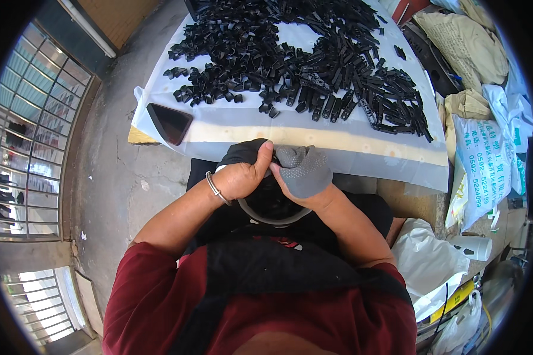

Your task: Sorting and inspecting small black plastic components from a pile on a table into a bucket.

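Observation:
My left hand (243,170), in a dark fingerless-looking glove with its thumb bare, is closed with the fingers curled. Against it presses my right hand (305,173), also closed, in a grey dotted glove. Thumbs and fingertips of both meet around a small black plastic part (275,158), mostly hidden between them. Below the hands, in my lap, sits a round container (272,222) with a grey rim and dark contents. Beyond, many loose black plastic pieces (237,65) are heaped on the table, curved clip-like ones to the left and long narrow ones (337,106) to the right.
White sheeting (391,154) covers the table. A dark phone (170,124) lies at its near left corner. Stuffed sacks (477,168) crowd the right side, with a white plastic bag (426,260) and a white cup (472,247) nearer me. A barred window (32,130) stands at left.

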Action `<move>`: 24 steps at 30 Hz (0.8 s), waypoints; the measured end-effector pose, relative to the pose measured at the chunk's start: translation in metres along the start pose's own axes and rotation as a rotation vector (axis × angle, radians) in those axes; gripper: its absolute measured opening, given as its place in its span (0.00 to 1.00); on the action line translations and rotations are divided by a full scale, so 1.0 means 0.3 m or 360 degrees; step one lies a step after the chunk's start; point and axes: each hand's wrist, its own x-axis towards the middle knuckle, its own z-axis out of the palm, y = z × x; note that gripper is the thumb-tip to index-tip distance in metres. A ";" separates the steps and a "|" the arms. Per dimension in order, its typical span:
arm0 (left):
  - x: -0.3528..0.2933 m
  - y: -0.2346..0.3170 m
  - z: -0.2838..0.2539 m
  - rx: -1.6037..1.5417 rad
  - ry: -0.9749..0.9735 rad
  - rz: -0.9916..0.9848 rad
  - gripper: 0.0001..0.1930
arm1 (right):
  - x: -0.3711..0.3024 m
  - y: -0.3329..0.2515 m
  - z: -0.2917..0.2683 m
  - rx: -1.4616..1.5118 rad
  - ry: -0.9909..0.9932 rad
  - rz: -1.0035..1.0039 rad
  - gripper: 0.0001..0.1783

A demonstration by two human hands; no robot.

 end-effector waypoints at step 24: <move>0.173 -0.156 0.030 0.0953 0.0371 0.0361 0.07 | 0.008 0.331 -0.143 -0.0401 -0.0034 0.0405 0.17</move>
